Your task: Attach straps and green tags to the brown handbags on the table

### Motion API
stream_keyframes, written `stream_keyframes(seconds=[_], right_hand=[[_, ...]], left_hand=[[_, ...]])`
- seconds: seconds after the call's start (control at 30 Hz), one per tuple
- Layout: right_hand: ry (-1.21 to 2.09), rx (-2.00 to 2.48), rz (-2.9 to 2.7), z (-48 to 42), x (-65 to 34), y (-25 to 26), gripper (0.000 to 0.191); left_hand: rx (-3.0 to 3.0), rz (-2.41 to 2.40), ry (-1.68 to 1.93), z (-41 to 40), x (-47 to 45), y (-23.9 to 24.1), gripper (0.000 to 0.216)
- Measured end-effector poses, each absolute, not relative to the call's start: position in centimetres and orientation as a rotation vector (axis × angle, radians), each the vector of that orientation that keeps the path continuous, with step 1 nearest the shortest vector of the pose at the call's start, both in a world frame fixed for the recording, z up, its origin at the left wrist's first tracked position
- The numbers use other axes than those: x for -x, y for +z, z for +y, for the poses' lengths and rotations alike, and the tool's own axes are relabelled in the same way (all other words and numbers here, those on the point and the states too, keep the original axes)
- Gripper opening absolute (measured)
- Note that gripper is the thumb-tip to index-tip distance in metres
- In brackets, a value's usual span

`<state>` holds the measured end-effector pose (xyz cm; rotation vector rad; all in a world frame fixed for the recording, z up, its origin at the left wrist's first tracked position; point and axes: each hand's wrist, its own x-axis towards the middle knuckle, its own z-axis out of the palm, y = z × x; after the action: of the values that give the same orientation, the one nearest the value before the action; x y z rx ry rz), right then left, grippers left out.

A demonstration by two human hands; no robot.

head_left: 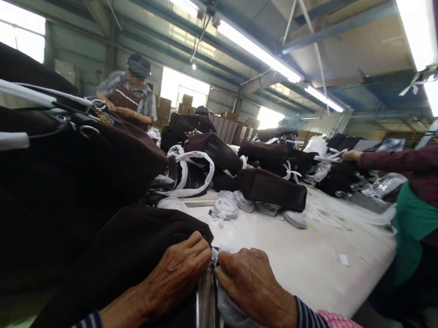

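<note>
A dark brown bag (140, 240) lies in front of me, its metal zipper (198, 316) running toward me with the tape spread. My left hand (182, 261) is closed on the bag's edge beside the zipper's far end. Just right of it, my right hand (252, 280) pinches at that same end, where a small metal piece and a bit of white wrapping show between the hands. Its fingertips hide exactly what they grip. Below my right hand, pale plastic wrapping (235, 312) bulges from the bag's side.
Large dark bags (54, 177) pile up at left; more bags (271, 188) and coiled wrapped straps (226, 205) lie on the white table (324, 258). One person (131, 89) works behind the pile. Another in a green apron (416, 228) reaches over the table at right.
</note>
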<state>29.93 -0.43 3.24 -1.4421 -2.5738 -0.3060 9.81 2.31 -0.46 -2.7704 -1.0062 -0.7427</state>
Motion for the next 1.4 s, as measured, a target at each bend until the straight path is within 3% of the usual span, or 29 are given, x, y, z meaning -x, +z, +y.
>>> stream_keyframes(seconds=[0.4, 0.7, 1.4], right_hand=[[0.02, 1.533, -2.526, -1.0, -31.0, 4.4, 0.038], [0.116, 1.524, -2.495, -0.9, -30.9, 4.8, 0.034], [-0.126, 1.587, -2.495, 0.8, -30.3, 3.1, 0.016]], left_hand=[[2.742, -1.006, -0.759, 2.5, -9.9, -0.8, 0.018], [2.735, -1.002, -0.747, 2.6, -9.9, -0.9, 0.019], [2.747, -1.011, -0.739, 2.4, -9.9, -0.5, 0.022]])
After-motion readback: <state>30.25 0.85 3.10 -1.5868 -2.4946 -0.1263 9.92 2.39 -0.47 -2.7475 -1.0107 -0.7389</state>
